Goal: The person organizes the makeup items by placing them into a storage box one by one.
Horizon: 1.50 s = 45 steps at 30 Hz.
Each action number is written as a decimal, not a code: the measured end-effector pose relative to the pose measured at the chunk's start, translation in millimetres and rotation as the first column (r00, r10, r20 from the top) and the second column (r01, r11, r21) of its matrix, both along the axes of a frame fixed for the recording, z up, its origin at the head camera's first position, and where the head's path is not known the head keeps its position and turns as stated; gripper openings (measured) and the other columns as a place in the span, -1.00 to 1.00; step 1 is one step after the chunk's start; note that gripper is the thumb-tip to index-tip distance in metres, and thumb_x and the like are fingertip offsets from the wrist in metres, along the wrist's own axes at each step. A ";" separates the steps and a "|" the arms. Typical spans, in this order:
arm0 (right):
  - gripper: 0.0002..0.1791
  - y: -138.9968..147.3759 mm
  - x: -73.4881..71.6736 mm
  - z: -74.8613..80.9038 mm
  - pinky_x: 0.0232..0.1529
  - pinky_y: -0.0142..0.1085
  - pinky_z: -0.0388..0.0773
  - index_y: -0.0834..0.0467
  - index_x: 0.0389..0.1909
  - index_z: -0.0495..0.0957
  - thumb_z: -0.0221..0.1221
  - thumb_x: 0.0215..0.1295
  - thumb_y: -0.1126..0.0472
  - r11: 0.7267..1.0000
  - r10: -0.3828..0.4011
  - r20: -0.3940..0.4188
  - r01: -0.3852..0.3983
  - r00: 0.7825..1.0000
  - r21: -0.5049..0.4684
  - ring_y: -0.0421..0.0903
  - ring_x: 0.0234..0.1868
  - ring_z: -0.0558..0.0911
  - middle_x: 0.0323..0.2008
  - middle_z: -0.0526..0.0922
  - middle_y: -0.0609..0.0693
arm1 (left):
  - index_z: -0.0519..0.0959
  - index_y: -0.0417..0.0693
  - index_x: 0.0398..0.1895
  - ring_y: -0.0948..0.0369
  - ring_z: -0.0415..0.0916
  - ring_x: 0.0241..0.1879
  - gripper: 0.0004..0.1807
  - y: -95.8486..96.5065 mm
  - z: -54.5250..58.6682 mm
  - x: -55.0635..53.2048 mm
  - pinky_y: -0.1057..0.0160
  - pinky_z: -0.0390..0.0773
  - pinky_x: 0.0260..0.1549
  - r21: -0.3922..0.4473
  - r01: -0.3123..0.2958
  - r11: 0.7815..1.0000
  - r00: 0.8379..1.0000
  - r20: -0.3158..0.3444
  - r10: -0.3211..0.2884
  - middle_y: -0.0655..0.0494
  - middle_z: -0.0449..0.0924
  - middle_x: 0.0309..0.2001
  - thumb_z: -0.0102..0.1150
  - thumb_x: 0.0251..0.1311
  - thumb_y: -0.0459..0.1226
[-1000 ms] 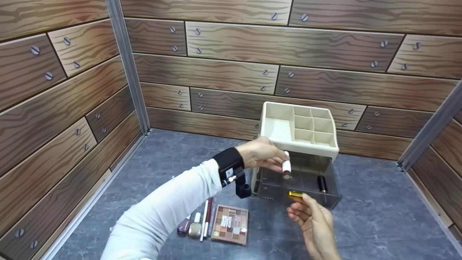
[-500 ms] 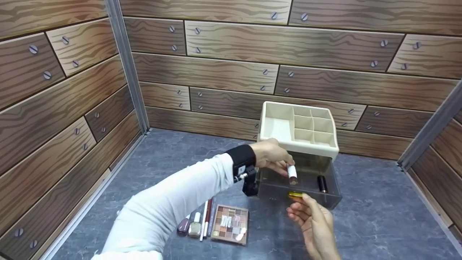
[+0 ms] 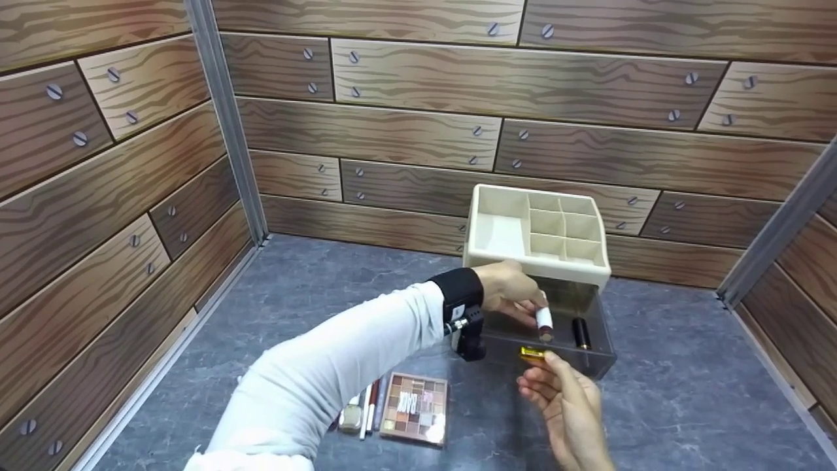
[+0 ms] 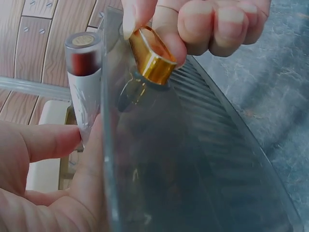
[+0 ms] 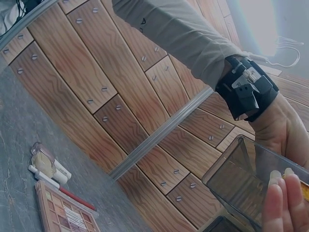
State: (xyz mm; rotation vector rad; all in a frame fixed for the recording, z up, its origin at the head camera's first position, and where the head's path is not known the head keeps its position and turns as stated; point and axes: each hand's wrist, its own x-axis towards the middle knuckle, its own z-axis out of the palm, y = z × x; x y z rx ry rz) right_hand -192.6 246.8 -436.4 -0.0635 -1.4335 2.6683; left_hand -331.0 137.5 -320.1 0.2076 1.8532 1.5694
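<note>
My left hand pinches a white lipstick tube with a dark red end between thumb and fingers. It holds the tube over the pulled-out smoky drawer, close to the drawer's front wall. In the left wrist view, the lipstick tube stands beside that see-through wall, red end up; whether it touches the drawer floor cannot be seen. My right hand pinches the gold drawer knob at the front. Inside the drawer, towards its right side, lies a black tube.
Above the drawer sits the cream organizer top with several compartments. On the grey tabletop to the left lie an eyeshadow palette, slim pencils and a nail polish bottle. Wood-patterned walls enclose the table.
My left hand has moved right and down with the lipstick tube, from the drawer's left part towards its middle. The right hand stays on the knob.
</note>
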 end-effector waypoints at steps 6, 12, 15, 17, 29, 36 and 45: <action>-0.63 1.3 -0.3 1.6 -0.31 -0.38 0.77 0.18 -0.27 0.71 -0.02 0.67 0.20 1.000 -0.007 -0.011 0.007 1.000 0.018 -0.16 -0.41 0.78 -0.48 0.76 -0.05 | 0.50 -0.35 -0.51 0.13 0.50 -0.46 -0.80 8.9 -3.4 4.7 0.03 0.74 0.09 0.044 -0.073 0.996 0.996 -0.039 0.075 -0.08 0.51 -0.47 0.14 0.24 -0.65; -0.62 -0.3 0.9 0.0 -0.31 -0.38 0.77 0.18 -0.26 0.73 -0.04 0.67 0.22 1.000 0.004 -0.040 -0.003 0.999 0.011 -0.16 -0.41 0.79 -0.48 0.76 -0.05 | 0.43 -0.35 -0.38 0.06 0.53 -0.49 -0.80 16.2 -11.7 12.7 -0.01 0.79 -0.03 0.033 -0.127 0.991 0.988 -0.078 0.130 -0.12 0.55 -0.47 0.17 0.16 -0.70; -0.62 -1.6 1.7 -0.3 -0.30 -0.37 0.78 0.17 -0.26 0.73 -0.03 0.67 0.21 1.000 0.006 -0.036 -0.006 0.999 0.014 -0.16 -0.41 0.79 -0.48 0.76 -0.06 | 0.44 -0.38 -0.30 0.04 0.53 -0.48 -0.80 17.2 -14.9 13.7 -0.02 0.79 -0.05 0.006 -0.141 0.990 0.987 -0.076 0.141 -0.17 0.56 -0.40 0.21 0.15 -0.70; -0.63 -2.6 1.9 -0.3 -0.30 -0.37 0.78 0.17 -0.27 0.73 -0.03 0.66 0.21 1.000 0.006 -0.031 -0.006 1.000 0.018 -0.16 -0.41 0.79 -0.48 0.76 -0.06 | 0.45 -0.40 -0.23 0.04 0.53 -0.48 -0.79 16.5 -15.5 13.5 -0.01 0.80 -0.06 -0.015 -0.146 0.989 0.987 -0.069 0.145 -0.19 0.57 -0.37 0.26 0.16 -0.66; -0.62 -1.3 1.2 0.8 -0.31 -0.38 0.77 0.17 -0.28 0.73 -0.02 0.67 0.20 1.000 0.002 0.002 -0.002 1.000 0.014 -0.16 -0.41 0.79 -0.48 0.76 -0.05 | 0.50 -0.34 -0.21 -0.17 0.75 -0.19 -0.80 10.4 -8.1 11.1 0.06 0.81 -0.13 -0.030 -0.112 0.993 0.992 -0.054 0.110 -0.32 0.68 -0.23 0.36 0.25 -0.46; -0.64 -1.8 0.2 0.5 -0.32 -0.38 0.77 0.17 -0.29 0.69 -0.02 0.66 0.19 1.000 -0.011 0.020 0.010 1.000 0.029 -0.16 -0.41 0.79 -0.49 0.75 -0.05 | 0.46 -0.34 -0.13 -0.12 0.68 -0.19 -0.83 -0.8 1.9 12.7 0.02 0.79 -0.02 0.104 -0.054 0.993 0.999 0.015 0.052 -0.31 0.64 -0.26 0.25 0.32 -0.49; -0.63 -1.6 -1.5 -1.2 -0.32 -0.36 0.77 0.17 -0.29 0.71 -0.03 0.67 0.20 1.000 -0.010 0.039 0.009 0.999 0.024 -0.15 -0.41 0.79 -0.48 0.75 -0.04 | 0.65 -0.29 -0.09 0.07 0.65 -0.32 -0.87 -29.1 21.6 15.3 0.08 0.80 -0.07 0.153 0.046 0.987 0.999 0.003 -0.047 -0.27 0.70 -0.11 0.19 0.44 -0.38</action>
